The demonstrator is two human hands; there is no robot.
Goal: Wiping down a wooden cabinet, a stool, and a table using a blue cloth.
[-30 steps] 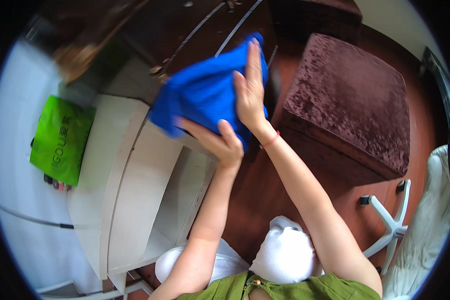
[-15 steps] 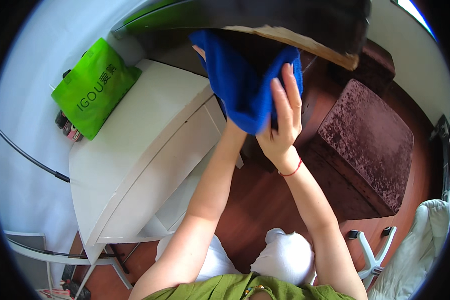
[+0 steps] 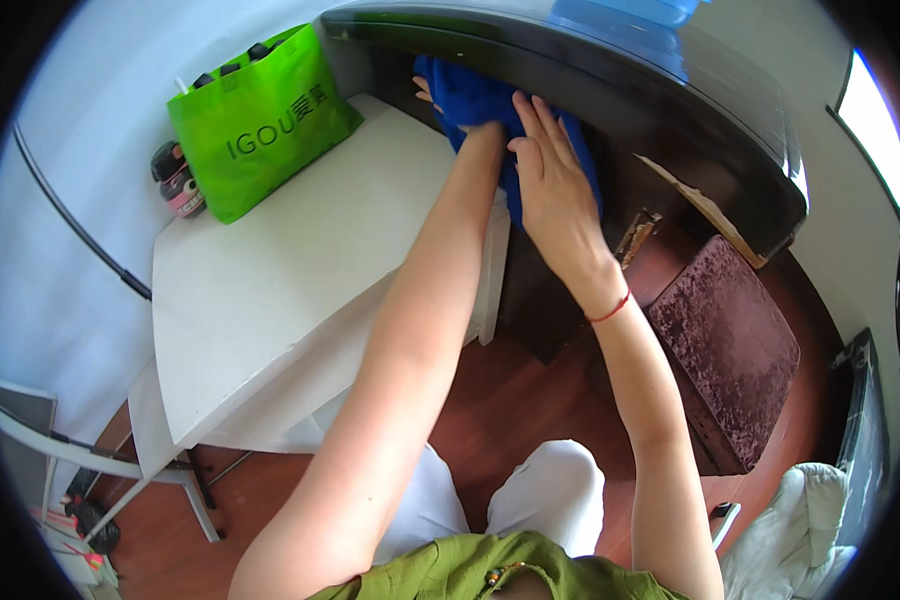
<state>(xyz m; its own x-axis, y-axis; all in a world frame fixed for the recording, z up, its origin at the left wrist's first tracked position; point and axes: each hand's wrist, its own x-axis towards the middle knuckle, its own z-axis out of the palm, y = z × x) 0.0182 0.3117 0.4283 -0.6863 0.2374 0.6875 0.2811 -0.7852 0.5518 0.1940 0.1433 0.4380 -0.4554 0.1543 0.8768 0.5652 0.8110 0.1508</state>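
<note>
A blue cloth point(image 3: 470, 92) lies bunched against the front of a dark, glossy piece of furniture point(image 3: 660, 130). My left hand point(image 3: 424, 91) is at the cloth, mostly covered by it; a few fingertips stick out past its left edge, and the grip is largely hidden. My right hand point(image 3: 560, 200), with a red string around the wrist, rests on the right part of the cloth. Its fingers are stretched out, and the thumb lies toward the left forearm.
Left of my arms stands a white table point(image 3: 270, 270) bearing a green bag point(image 3: 270, 120) and a dark-and-pink container point(image 3: 178, 185). A brown velvety stool point(image 3: 725, 350) stands right. Torn bare wood point(image 3: 710, 208) shows along the dark furniture's lower edge. A pale quilted cover point(image 3: 795, 530) lies lower right.
The view has shifted, showing more of the dark furniture's top. The cloth, spread between both hands before, is now bunched against the furniture's front, and my right hand lies flatter on it.
</note>
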